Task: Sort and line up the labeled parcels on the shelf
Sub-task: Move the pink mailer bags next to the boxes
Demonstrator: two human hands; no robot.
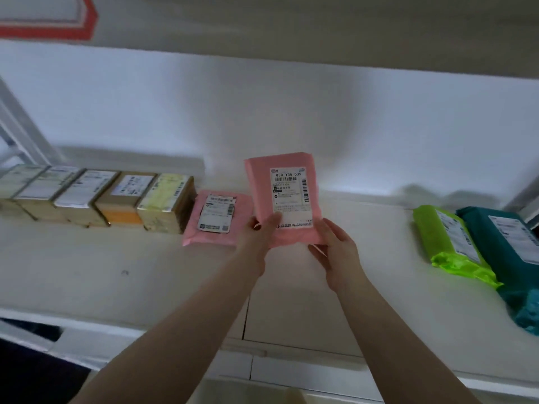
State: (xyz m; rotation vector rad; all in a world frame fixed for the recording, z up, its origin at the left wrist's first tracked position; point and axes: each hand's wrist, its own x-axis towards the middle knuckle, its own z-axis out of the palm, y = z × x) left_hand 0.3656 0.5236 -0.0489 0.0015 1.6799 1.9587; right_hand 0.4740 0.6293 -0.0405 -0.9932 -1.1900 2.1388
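Both grips, left hand [259, 228] and right hand [335, 246], hold pink mailer [280, 196]; set flush w/ pink parcel [217, 217] just left, label up.

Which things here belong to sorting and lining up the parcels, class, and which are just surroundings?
Job:
held pink parcel, gripped by left hand and right hand
flat pink parcel
row of boxes
green parcel
teal parcel
shelf

Surroundings:
white back wall
red tape
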